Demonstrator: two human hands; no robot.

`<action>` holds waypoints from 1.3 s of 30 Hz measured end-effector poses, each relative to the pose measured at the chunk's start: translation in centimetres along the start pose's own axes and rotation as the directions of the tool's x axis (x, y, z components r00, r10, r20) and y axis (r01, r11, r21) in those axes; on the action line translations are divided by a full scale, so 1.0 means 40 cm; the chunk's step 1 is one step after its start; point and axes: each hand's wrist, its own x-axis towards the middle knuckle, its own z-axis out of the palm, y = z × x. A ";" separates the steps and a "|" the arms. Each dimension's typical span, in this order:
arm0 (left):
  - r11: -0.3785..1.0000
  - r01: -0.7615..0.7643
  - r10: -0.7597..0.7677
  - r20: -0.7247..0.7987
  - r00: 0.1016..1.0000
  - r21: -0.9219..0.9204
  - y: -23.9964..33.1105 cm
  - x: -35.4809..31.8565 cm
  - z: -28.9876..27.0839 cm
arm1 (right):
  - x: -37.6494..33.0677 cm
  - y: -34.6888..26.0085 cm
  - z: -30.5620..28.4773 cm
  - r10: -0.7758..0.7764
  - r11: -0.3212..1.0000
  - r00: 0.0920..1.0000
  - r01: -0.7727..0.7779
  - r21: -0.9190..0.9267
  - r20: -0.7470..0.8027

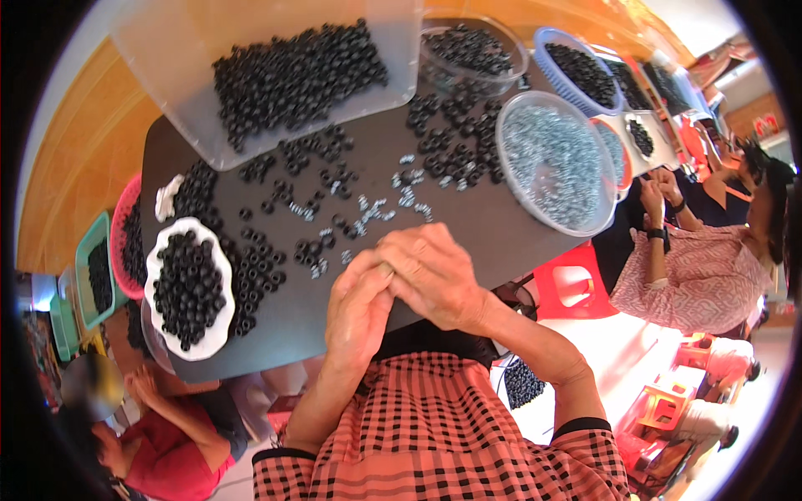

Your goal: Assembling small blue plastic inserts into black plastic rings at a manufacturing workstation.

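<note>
Dark and matt, the table (518,242) stretches before a person in a checked shirt (443,417), whose two bare hands meet just above its near edge. The left hand (359,309) has its fingers bent and gathered at the tips; the right hand (439,271) curls over, its fingertips touching the left one's. Neither hand is spread. Whatever the fingertips may pinch is covered by the fingers, so it cannot be told whether they grasp anything.

Just beyond the hands, on the middle of the table, lie loose pale clear pieces (363,215), in small groups too jumbled to count surely. Loose black beads (261,271), far too many to count, spread over the table's left and far parts.

One large translucent bin (171,96) with black beads stands at the table's far side. To the right of it along that side come one round clear tub (511,79) and one blue basket (607,110), both with black beads. At the table's right end is one wide tub (511,181) of pale clear pieces. At its left end sits one white scalloped dish (200,349) heaped with black beads; past that end are one pink basket (127,284) and one green basket (104,315). One person in a patterned top (697,280) sits to the table's right, one in a red top (180,455) to its left.
</note>
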 end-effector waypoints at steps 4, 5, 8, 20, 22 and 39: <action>0.994 -0.097 0.099 0.043 0.994 -0.046 -0.016 0.005 -0.005 | 0.031 0.032 -0.027 0.116 0.993 0.991 -0.117 0.008 0.060; 0.995 -0.095 0.097 0.071 0.993 -0.033 -0.016 0.007 -0.008 | 0.047 0.048 -0.042 0.163 0.987 0.983 -0.164 0.002 0.089; 0.996 -0.093 0.093 0.143 0.985 -0.004 -0.014 0.016 -0.011 | 0.169 0.163 -0.119 0.470 0.882 0.878 -0.468 0.046 -0.092; 0.997 -0.069 0.073 0.164 0.984 -0.031 -0.019 0.015 -0.024 | 0.244 0.241 -0.068 0.378 0.922 0.925 -0.379 0.073 0.026; 0.998 -0.055 0.060 0.159 0.985 -0.039 -0.019 0.015 -0.024 | 0.230 0.211 -0.013 0.274 0.950 0.949 -0.293 0.111 0.159; 0.983 -0.174 0.173 0.029 0.985 0.058 -0.023 0.004 -0.010 | 0.165 0.105 -0.005 0.024 0.997 0.954 -0.003 -0.071 0.298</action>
